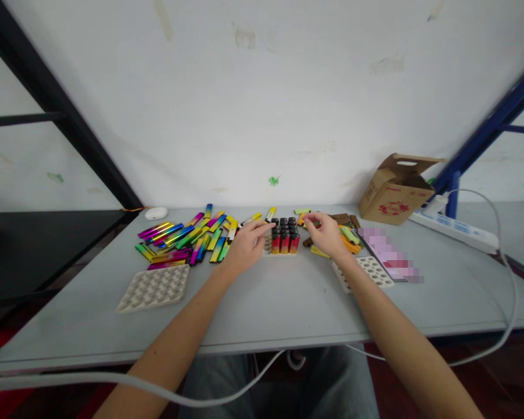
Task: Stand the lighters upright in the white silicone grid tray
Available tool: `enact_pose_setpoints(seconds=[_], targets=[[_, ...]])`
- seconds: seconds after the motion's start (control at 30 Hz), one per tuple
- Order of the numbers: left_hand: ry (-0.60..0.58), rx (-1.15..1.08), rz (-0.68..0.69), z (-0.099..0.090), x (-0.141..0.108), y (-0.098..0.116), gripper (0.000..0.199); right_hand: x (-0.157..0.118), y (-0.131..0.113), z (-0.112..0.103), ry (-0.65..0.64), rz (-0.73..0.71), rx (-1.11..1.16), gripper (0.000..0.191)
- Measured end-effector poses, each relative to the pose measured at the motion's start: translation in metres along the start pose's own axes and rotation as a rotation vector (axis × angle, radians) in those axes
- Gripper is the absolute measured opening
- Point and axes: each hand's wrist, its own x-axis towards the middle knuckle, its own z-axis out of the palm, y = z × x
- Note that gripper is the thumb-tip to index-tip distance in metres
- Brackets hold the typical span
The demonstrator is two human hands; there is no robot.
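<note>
Several red-and-orange lighters (285, 243) with black tops stand upright in rows in a pale holed tray (267, 244). My left hand (247, 245) is beside them on the left, its index finger stretched over the back-left lighter tops and its other fingers loosely bent. I cannot tell whether that fingertip touches a lighter. On the other side, my right hand (326, 235) has thumb and index finger drawn together in a pinch, close to an orange piece (301, 220). What the pinch holds, if anything, is too small to make out.
Shiny multicoloured lighters (187, 235) lie heaped at left, behind an egg-crate-like tray (155, 288). Orange and brown pieces (349, 238) lie at right near another holed tray (373, 272), a blurred-out phone-like object (388, 256), an open cardboard box (390, 195) and a power strip (458, 230).
</note>
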Motion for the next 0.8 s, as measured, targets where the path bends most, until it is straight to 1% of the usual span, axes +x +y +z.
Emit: enact_pose_setpoints(seconds=[0.07, 0.13, 0.3, 0.4, 0.5, 0.57, 0.63, 0.8], targets=[[-0.005, 0.028, -0.001, -0.001, 0.0, -0.003, 0.043, 0.0, 0.003, 0.002, -0.04, -0.028, -0.04, 0.025], [0.015, 0.086, -0.032, -0.002, 0.001, -0.008, 0.043, -0.001, 0.006, 0.004, -0.076, -0.051, -0.073, 0.024], [0.053, 0.287, -0.114, -0.008, 0.002, -0.031, 0.031, -0.002, 0.008, 0.006, -0.125, -0.064, -0.143, 0.023], [0.07, 0.318, -0.116, -0.007, 0.002, -0.04, 0.027, -0.002, 0.007, 0.007, -0.129, -0.063, -0.144, 0.023], [0.06, 0.294, -0.125, -0.002, 0.008, -0.044, 0.027, -0.001, 0.007, 0.006, -0.134, -0.077, -0.142, 0.022], [0.031, 0.287, -0.151, 0.005, 0.017, -0.048, 0.028, -0.001, 0.008, 0.006, -0.14, -0.088, -0.135, 0.021], [-0.029, 0.296, -0.171, 0.013, 0.028, -0.052, 0.029, -0.001, 0.008, 0.006, -0.14, -0.092, -0.122, 0.021], [-0.197, 0.382, -0.141, 0.027, 0.051, -0.051, 0.033, 0.0, 0.011, 0.005, -0.121, -0.063, -0.115, 0.023]])
